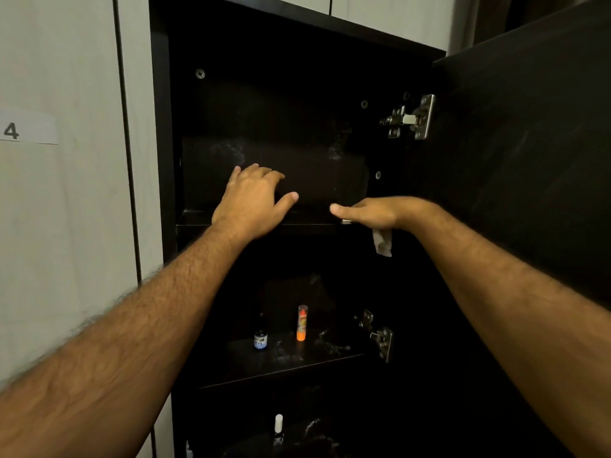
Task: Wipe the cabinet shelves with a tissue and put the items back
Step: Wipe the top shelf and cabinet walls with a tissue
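Both my hands reach into a dark open cabinet at its upper shelf (195,219). My left hand (254,200) rests on the shelf with fingers spread and the thumb out. My right hand (370,213) grips a white tissue (382,242), whose end hangs below the shelf's front edge. On the middle shelf (297,361) stand a small dark bottle with a blue label (261,335) and an orange-and-clear tube (302,322). A small bottle with a white cap (278,428) stands on the shelf below.
The cabinet door (529,143) stands open at the right on metal hinges (411,119). A pale panel with a label reading 4 (28,128) is at the left. Dusty white marks show on the back wall and shelves.
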`<action>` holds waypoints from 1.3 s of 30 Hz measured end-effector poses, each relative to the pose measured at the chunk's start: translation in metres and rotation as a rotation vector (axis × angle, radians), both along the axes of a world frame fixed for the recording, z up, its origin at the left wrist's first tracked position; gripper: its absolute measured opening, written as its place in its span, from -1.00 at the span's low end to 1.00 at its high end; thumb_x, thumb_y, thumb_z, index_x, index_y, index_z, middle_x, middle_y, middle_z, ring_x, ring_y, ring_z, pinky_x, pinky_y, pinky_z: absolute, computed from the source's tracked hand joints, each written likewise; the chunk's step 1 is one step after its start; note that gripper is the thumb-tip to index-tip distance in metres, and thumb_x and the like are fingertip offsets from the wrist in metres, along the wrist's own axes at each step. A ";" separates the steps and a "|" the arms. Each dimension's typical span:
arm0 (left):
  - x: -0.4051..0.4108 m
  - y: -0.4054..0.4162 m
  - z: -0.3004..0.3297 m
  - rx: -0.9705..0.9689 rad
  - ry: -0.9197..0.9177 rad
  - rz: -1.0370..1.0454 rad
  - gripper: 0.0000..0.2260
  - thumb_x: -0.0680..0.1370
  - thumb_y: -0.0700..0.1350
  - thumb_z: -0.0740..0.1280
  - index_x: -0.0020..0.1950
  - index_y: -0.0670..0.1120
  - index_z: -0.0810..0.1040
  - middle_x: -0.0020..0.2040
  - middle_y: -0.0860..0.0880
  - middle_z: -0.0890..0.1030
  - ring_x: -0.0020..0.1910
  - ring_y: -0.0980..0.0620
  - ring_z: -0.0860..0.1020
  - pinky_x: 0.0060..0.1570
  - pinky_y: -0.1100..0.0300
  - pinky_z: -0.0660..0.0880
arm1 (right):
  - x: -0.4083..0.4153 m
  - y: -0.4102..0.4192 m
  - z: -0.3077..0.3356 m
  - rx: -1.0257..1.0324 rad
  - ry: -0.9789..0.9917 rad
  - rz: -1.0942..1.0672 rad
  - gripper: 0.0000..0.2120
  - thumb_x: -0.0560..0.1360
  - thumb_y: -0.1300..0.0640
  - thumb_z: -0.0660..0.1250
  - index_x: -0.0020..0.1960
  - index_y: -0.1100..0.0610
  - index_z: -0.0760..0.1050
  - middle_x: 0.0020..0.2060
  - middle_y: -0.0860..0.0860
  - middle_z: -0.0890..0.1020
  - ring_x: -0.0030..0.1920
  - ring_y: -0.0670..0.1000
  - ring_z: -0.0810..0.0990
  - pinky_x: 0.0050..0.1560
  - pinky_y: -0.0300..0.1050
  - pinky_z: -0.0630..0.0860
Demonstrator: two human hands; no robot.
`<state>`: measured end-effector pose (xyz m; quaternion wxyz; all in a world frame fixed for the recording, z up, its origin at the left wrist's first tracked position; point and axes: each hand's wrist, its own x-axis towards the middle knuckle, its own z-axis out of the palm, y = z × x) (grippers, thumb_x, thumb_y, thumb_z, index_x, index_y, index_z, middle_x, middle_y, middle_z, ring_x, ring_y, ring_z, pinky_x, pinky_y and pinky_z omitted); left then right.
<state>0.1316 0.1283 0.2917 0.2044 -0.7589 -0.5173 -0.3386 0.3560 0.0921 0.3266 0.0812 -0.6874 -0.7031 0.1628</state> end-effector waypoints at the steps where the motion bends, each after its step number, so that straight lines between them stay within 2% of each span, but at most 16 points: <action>1: 0.001 0.000 -0.001 0.000 0.001 0.005 -0.47 0.57 0.25 0.16 0.44 -0.02 0.36 0.44 -0.06 0.38 0.50 -0.05 0.20 0.49 -0.07 0.00 | -0.003 0.000 -0.006 0.014 -0.018 -0.014 -0.36 0.51 -0.44 -0.05 0.29 -0.04 0.46 0.17 0.01 0.57 0.14 0.05 0.57 0.25 0.02 0.41; 3: 0.001 0.000 -0.002 0.003 -0.003 0.005 -0.48 0.57 0.24 0.17 0.43 -0.02 0.36 0.44 -0.06 0.38 0.50 -0.05 0.20 0.49 -0.06 0.00 | -0.008 0.003 -0.019 0.097 -0.005 -0.041 -0.17 0.41 -0.54 -0.13 0.39 -0.03 0.41 0.35 0.09 0.48 0.26 0.10 0.53 0.20 -0.02 0.43; 6: -0.001 -0.001 -0.001 -0.014 -0.029 -0.009 -0.49 0.57 0.21 0.19 0.44 -0.02 0.36 0.44 -0.06 0.38 0.50 -0.05 0.19 0.49 -0.06 0.01 | -0.015 0.006 -0.027 0.233 -0.023 -0.025 0.00 0.33 -0.61 -0.18 0.43 0.04 0.40 0.43 0.07 0.41 0.40 0.10 0.38 0.35 0.03 0.32; 7: -0.001 -0.001 -0.001 -0.026 -0.033 -0.010 -0.50 0.57 0.21 0.19 0.44 -0.01 0.36 0.45 -0.06 0.37 0.51 -0.05 0.18 0.49 -0.06 0.00 | -0.015 0.006 -0.027 0.241 -0.025 -0.016 0.00 0.34 -0.61 -0.18 0.43 0.05 0.41 0.42 0.07 0.42 0.41 0.10 0.38 0.37 0.03 0.30; 11: -0.001 0.000 -0.001 -0.049 -0.028 -0.003 -0.50 0.57 0.21 0.19 0.44 -0.01 0.36 0.44 -0.06 0.38 0.51 -0.04 0.18 0.49 -0.06 0.01 | -0.005 0.002 -0.022 0.285 -0.075 -0.001 -0.14 0.47 -0.49 -0.18 0.34 0.08 0.50 0.32 0.09 0.52 0.32 0.09 0.48 0.20 -0.04 0.36; 14: -0.001 0.000 -0.001 -0.052 -0.037 -0.021 -0.51 0.57 0.20 0.20 0.43 -0.02 0.37 0.43 -0.06 0.39 0.51 -0.05 0.18 0.49 -0.06 0.00 | -0.008 -0.001 -0.024 0.338 -0.156 0.023 -0.14 0.48 -0.48 -0.18 0.30 0.09 0.53 0.27 0.07 0.56 0.29 0.07 0.50 0.25 -0.03 0.37; 17: -0.003 -0.002 0.001 -0.063 -0.049 -0.038 -0.52 0.57 0.19 0.21 0.42 -0.02 0.37 0.43 -0.07 0.39 0.51 -0.05 0.17 0.49 -0.06 0.01 | -0.014 -0.006 -0.029 0.278 -0.139 0.004 -0.08 0.43 -0.53 -0.21 0.34 0.08 0.50 0.35 0.08 0.49 0.36 0.10 0.43 0.36 0.04 0.33; 24: -0.006 -0.003 0.001 -0.074 -0.092 -0.069 -0.54 0.58 0.19 0.20 0.40 -0.02 0.41 0.41 -0.05 0.42 0.50 -0.04 0.19 0.49 -0.06 0.06 | -0.023 -0.002 -0.016 0.153 0.020 -0.160 -0.14 0.47 -0.50 -0.21 0.56 0.03 0.15 0.56 0.07 0.14 0.54 0.16 0.12 0.50 0.22 0.07; 26: -0.007 -0.004 0.000 -0.064 -0.094 -0.092 -0.56 0.58 0.17 0.21 0.39 -0.02 0.42 0.39 -0.05 0.44 0.48 -0.03 0.23 0.49 -0.06 0.06 | -0.026 0.004 -0.015 0.147 0.021 -0.166 -0.19 0.51 -0.46 -0.21 0.56 0.02 0.12 0.57 0.07 0.11 0.55 0.15 0.09 0.49 0.20 0.01; 30: -0.007 -0.007 0.000 -0.042 -0.104 -0.142 -0.60 0.58 0.14 0.22 0.35 -0.02 0.46 0.34 -0.03 0.48 0.40 0.00 0.34 0.48 -0.04 0.08 | -0.025 0.008 -0.012 0.120 0.048 -0.209 -0.29 0.58 -0.36 -0.14 0.55 0.06 0.15 0.56 0.10 0.14 0.54 0.13 0.13 0.49 0.13 0.05; 32: -0.008 -0.006 -0.001 -0.039 -0.109 -0.171 -0.61 0.57 0.14 0.23 0.32 -0.01 0.49 0.30 -0.02 0.52 0.35 0.00 0.39 0.48 -0.07 0.13 | -0.023 0.004 -0.009 0.141 -0.006 -0.181 -0.41 0.64 -0.22 -0.08 0.55 0.08 0.17 0.55 0.08 0.17 0.54 0.11 0.15 0.49 0.08 0.08; 34: -0.011 -0.005 -0.002 -0.016 -0.109 -0.194 -0.62 0.57 0.15 0.23 0.31 0.00 0.50 0.27 -0.01 0.54 0.32 0.01 0.43 0.47 -0.08 0.16 | -0.024 0.001 -0.001 0.166 -0.115 -0.162 -0.56 0.66 -0.02 0.06 0.48 0.13 0.31 0.45 0.10 0.36 0.43 0.12 0.36 0.39 0.04 0.33; 35: -0.011 -0.005 -0.003 -0.016 -0.110 -0.199 -0.62 0.57 0.15 0.24 0.32 0.00 0.50 0.27 -0.01 0.54 0.32 0.01 0.42 0.46 -0.07 0.18 | -0.022 0.002 0.003 0.165 -0.191 -0.162 -0.64 0.63 0.07 0.14 0.37 0.16 0.43 0.33 0.12 0.48 0.29 0.13 0.50 0.21 0.02 0.47; 37: -0.011 -0.006 -0.002 -0.038 -0.108 -0.213 -0.60 0.57 0.15 0.24 0.34 0.00 0.48 0.28 -0.01 0.53 0.33 0.00 0.41 0.42 -0.06 0.24 | -0.018 0.003 0.011 0.176 -0.372 -0.153 -0.85 0.57 0.18 0.26 0.07 0.20 0.54 0.08 0.09 0.60 0.01 0.09 0.60 -0.08 -0.06 0.49; 39: -0.010 -0.007 -0.001 -0.042 -0.093 -0.230 -0.60 0.57 0.16 0.23 0.34 0.01 0.47 0.27 0.00 0.54 0.33 0.00 0.41 0.41 -0.07 0.27 | -0.016 -0.003 0.015 0.206 -0.506 -0.145 -0.91 0.57 0.21 0.28 -0.02 0.19 0.55 -0.02 0.05 0.60 -0.09 0.06 0.57 -0.18 -0.13 0.44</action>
